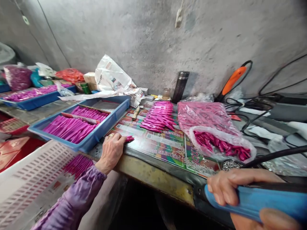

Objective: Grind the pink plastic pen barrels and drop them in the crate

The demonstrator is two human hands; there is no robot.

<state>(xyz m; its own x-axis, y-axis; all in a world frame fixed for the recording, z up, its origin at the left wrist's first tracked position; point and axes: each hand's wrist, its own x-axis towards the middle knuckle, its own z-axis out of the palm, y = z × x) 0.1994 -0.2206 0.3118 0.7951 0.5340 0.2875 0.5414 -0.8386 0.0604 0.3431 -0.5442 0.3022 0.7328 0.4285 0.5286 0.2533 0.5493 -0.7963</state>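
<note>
My left hand (110,151) rests at the table's front edge, its fingers curled on a small magenta plastic piece (129,138) whose tip sticks out past them. My right hand (240,191), at the lower right, wraps a blue-handled electric tool (249,199) with a black cord. Its tip is out of view. A loose pile of magenta pieces (158,116) lies on a printed board (155,150), between a blue tray (96,135) of the same pieces and a clear bag (203,118) full of them.
A white perforated crate (31,179) sits at lower left, and another blue tray (31,102) stands farther left. A steel flask (180,87), an orange-handled tool (231,81) and tangled black cables (254,108) lie along the concrete wall.
</note>
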